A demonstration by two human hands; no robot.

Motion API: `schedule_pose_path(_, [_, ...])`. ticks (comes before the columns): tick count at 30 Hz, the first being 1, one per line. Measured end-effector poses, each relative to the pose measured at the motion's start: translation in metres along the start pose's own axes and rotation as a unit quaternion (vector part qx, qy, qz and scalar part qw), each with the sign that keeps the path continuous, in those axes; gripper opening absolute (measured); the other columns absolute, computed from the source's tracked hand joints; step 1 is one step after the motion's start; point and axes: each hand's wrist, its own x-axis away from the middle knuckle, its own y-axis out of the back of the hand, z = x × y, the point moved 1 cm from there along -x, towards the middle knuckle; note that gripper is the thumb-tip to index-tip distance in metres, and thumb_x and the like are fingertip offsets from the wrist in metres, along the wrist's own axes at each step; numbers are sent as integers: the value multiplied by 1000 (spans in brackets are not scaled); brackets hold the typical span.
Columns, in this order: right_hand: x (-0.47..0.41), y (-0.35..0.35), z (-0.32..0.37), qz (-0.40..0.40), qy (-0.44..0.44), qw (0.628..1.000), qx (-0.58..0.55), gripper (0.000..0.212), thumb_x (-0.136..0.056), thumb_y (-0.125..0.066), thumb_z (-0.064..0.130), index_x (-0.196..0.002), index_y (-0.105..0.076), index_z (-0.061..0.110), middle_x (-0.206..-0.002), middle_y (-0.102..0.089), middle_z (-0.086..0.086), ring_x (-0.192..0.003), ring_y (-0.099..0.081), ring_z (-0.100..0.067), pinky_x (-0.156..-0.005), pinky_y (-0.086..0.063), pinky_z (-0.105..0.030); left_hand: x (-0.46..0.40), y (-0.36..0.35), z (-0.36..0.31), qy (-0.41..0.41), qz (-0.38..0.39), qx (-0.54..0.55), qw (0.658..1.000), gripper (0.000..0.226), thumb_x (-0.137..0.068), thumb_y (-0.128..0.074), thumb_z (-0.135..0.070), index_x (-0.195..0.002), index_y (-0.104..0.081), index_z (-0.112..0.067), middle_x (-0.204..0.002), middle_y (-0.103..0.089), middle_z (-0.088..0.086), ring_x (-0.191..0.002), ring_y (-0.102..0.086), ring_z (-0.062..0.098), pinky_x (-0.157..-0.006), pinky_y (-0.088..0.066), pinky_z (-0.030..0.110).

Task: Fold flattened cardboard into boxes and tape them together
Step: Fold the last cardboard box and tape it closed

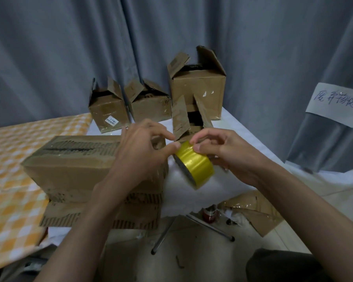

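While the big folded box (90, 165) lies on its side at the near edge of the white table (243, 135), its top seam closed but ragged, it partly overhangs the edge, and with neither hand steadying it a knock from an arm could tip it to the floor. Behind it stand the tall open box (200, 94) against the curtain, two smaller open boxes (128, 106) to its left, and a small one with raised flaps (189, 121) just beyond the hands; all have their flaps up and look untaped on top, so I judge most of the taping is yet to do. A flattened piece of cardboard (253, 210) lies on the floor below the table, near its metal legs, where it could be stepped on. The yellow tape roll (196, 165) is held in the air just right of the big box, tilted, with its open core facing down and left. The right hand (228, 155) curls round the roll from behind, thumb and forefinger pinching at its upper rim. The left hand (143, 147) reaches across the box corner, its thumb and forefinger tips pressed to the same spot, seemingly picking for the tape's free end. The risks here are small ones: the end may split into a narrow strip, fold back onto itself, or stick to the fingers, and a hard pull might jerk the roll loose from so light a hold.
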Motion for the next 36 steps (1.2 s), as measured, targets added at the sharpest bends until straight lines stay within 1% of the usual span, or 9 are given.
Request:
schedule_pose_path(3, [0,-4,3,-1,25,1000,-8,13,-89,-73,12,-101,-74,15,-87,-67,-9,-77,-63,-14,-63,-52,-21,0,-3,-10,-44,-10,6,999,18,-79,-71,-52,-90,-75,-37,-90,-65,-21,-93,-56,5,-109,-28,55])
schedule_pose_path(7, [2,-10,1,-20,46,999,-11,15,-88,-74,13,-102,-76,16,-99,-68,-24,-82,-63,-21,-71,-52,-30,0,-7,-11,-50,-41,74,995,6,-75,-82,-34,-78,-78,-31,-73,-70,-14,-73,-63,9,-83,-49,45])
schedule_pose_path(10, [4,-10,-1,-27,58,998,-15,26,-88,-74,15,-113,-75,24,-93,-71,-18,-84,-68,-19,-77,-58,-30,1,-11,-10,-38,-61,74,995,4,-78,-80,-30,-76,-77,-32,-72,-70,-17,-76,-62,8,-83,-49,44])
schedule_pose_path(13, [1,-8,-3,-38,20,999,-30,46,-88,-74,16,-130,-62,28,-88,-69,-13,-86,-69,-16,-86,-58,-33,3,-18,-9,-29,-71,56,995,4,-82,-76,-29,-78,-75,-30,-78,-70,-17,-84,-60,12,-89,-45,47])
schedule_pose_path(17, [2,-14,-8,1,-39,999,21,31,-90,-73,20,-118,-60,21,-93,-74,-5,-86,-69,-13,-79,-55,-28,4,-25,-7,-36,-99,-2,994,7,-85,-71,-28,-79,-69,-30,-81,-68,-15,-86,-54,12,-89,-37,38])
schedule_pose_path(22, [1,-15,-8,-18,13,999,32,28,-92,-70,14,-112,-54,26,-69,-64,5,-70,-61,-12,-66,-50,-26,5,-30,-5,-41,-110,-34,992,7,-88,-66,-28,-83,-63,-32,-83,-63,-17,-87,-44,5,-82,-18,25])
schedule_pose_path(27, [1,-14,-9,-19,55,997,55,27,-90,-70,16,-105,-56,34,-65,-58,3,-72,-56,-20,-72,-47,-40,6,-30,-5,-55,-107,-36,992,10,-88,-66,-26,-82,-60,-32,-85,-63,-16,-88,-43,5,-84,-18,26])
schedule_pose_path(33, [1,-12,-12,-38,69,993,89,25,-89,-69,15,-101,-56,32,-69,-53,-3,-70,-51,-24,-70,-45,-41,9,-30,-7,-63,-108,-28,992,8,-87,-67,-24,-83,-62,-29,-83,-62,-15,-88,-43,6,-83,-19,26])
schedule_pose_path(36, [0,-13,-14,-75,72,982,155,21,-90,-68,17,-100,-56,30,-72,-52,-2,-67,-49,-15,-65,-44,-36,10,-32,-8,-75,-108,-18,991,8,-87,-67,-23,-83,-62,-28,-83,-61,-16,-87,-43,6,-82,-19,27])
